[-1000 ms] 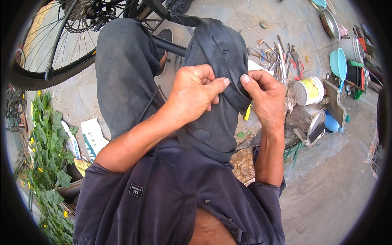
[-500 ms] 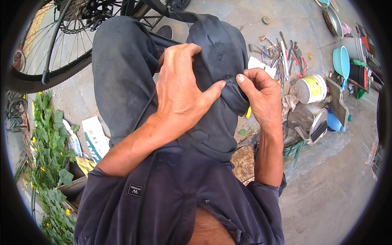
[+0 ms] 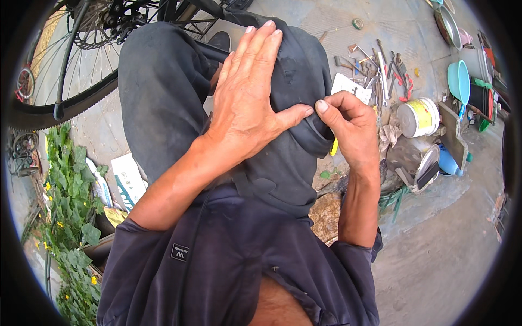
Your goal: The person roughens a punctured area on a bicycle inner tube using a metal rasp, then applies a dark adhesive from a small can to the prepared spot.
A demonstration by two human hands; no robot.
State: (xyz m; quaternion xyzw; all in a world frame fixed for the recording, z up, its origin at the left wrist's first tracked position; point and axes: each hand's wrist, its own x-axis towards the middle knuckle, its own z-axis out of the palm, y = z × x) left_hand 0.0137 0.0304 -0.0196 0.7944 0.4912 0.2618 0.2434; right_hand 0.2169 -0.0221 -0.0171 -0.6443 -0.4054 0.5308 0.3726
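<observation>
A black rubber inner tube (image 3: 291, 68) lies flattened across my right knee, over the dark trousers (image 3: 157, 92). From there it runs up toward the bicycle (image 3: 89, 102) at the top left. My left hand (image 3: 244, 92) is laid along the tube's left side, fingers straight and together, thumb stretched to the right. At the lower right of the knee, my right hand (image 3: 350, 127) pinches the tube's edge between thumb and bent fingers. The two thumb tips nearly meet. A small dark mark shows on the tube above them.
Several wrenches and hand tools (image 3: 379, 73) lie on the ground beyond my right hand, beside white paper (image 3: 348, 86). A white and yellow bucket (image 3: 417, 117) and a teal basin (image 3: 458, 81) stand further right. Leafy plants (image 3: 70, 185) and a printed white bag (image 3: 129, 176) are at left.
My left hand has straightened its bent fingers and moved up along the tube, its thumb shifting right toward my right thumb. My right hand keeps its pinch in nearly the same place.
</observation>
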